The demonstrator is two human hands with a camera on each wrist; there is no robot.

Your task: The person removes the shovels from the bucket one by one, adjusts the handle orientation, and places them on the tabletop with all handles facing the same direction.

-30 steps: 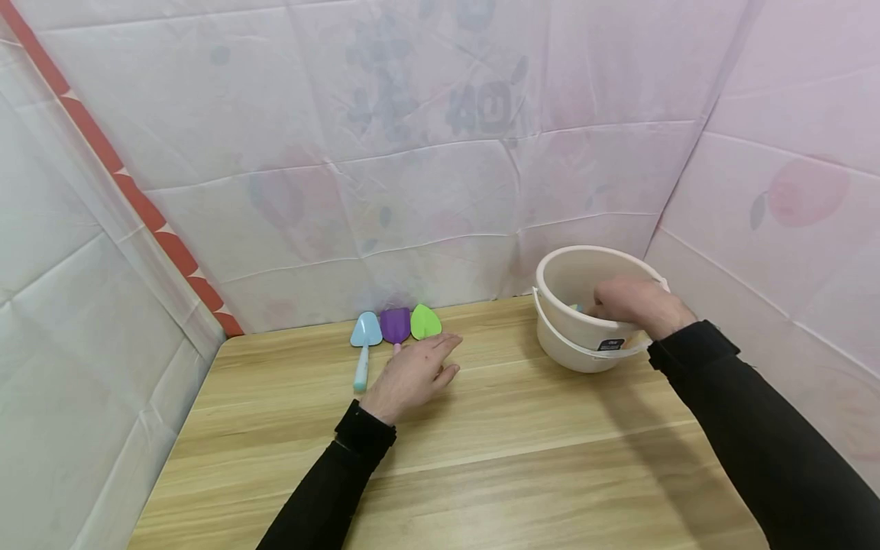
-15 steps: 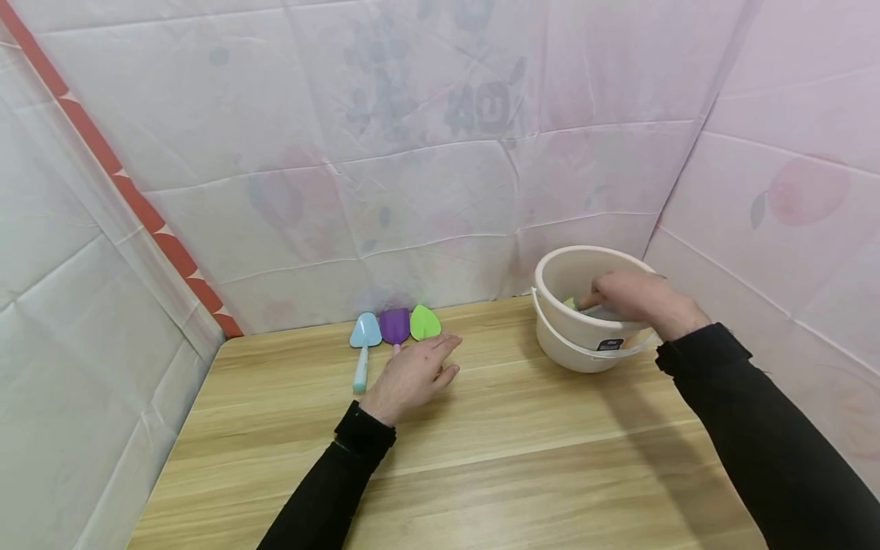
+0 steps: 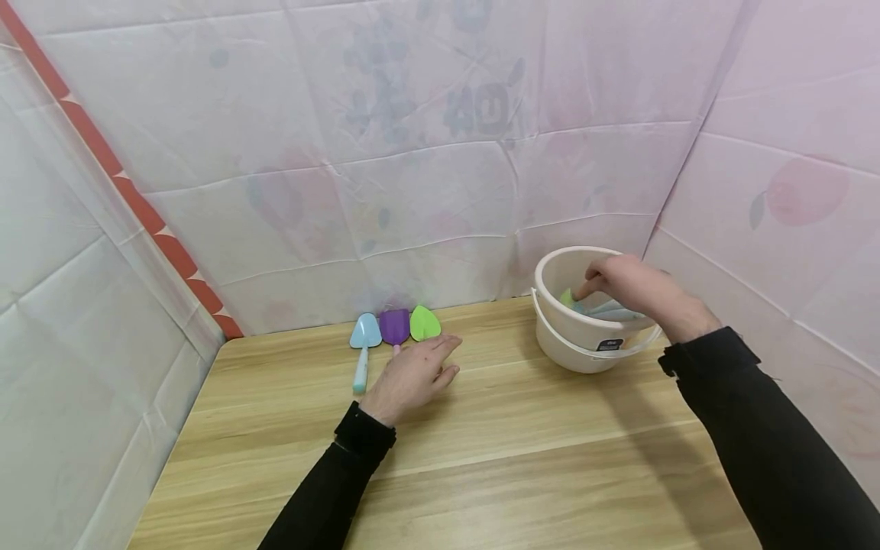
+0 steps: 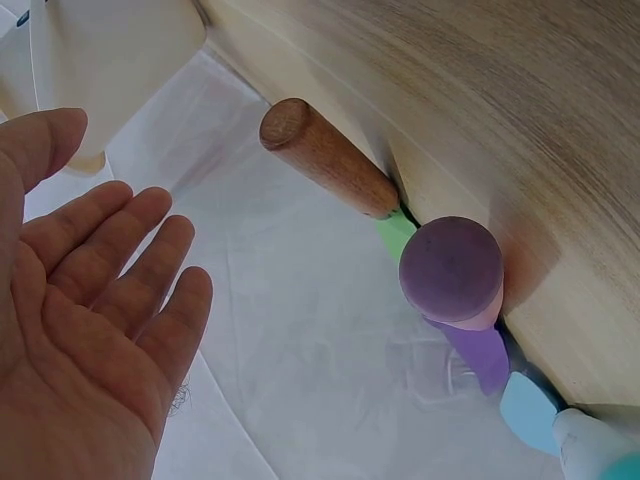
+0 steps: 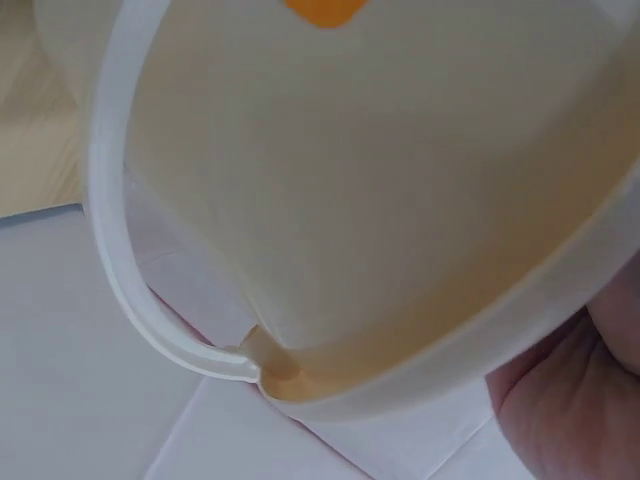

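Left hand (image 3: 411, 376): lies palm-down on the wooden surface (image 3: 522, 451), fingers straight and relaxed, holding nothing; fingertips near the handles of three toy shovels. Wrist view confirms an open palm (image 4: 80, 330), fingers spread, no contact w/ any tool.

Shovels, at back edge of surface against the pink sheet backdrop (image 3: 426, 153): blue shovel (image 3: 364, 336) leftmost, pale blue handle running toward the camera; purple shovel (image 3: 395, 325) in the middle; green shovel (image 3: 424, 323) on the right; blades side by side, touching or nearly so. Wrist view shows the purple handle end (image 4: 451, 269) and a brown wooden handle (image 4: 325, 158) attached to the green blade; both lie on the surface.

Right hand (image 3: 629, 284): reaches over the rim into the white plastic bucket (image 3: 574, 336), fingers curled downward around a pale blue item (image 3: 608, 311) inside; a green piece (image 3: 566, 297) shows just beside the fingertips; exact grip partly hidden by the hand itself. Right wrist view: bucket's inner wall (image 5: 400, 200) and bail handle (image 5: 130, 270) only, w/ an orange item (image 5: 325, 10) at the frame's top edge; fingers not readable there.

Bucket: stands upright at the surface's back right corner, well apart from the shovels; dark label on its front; bail handle down against the side.

Both arms in black sleeves.
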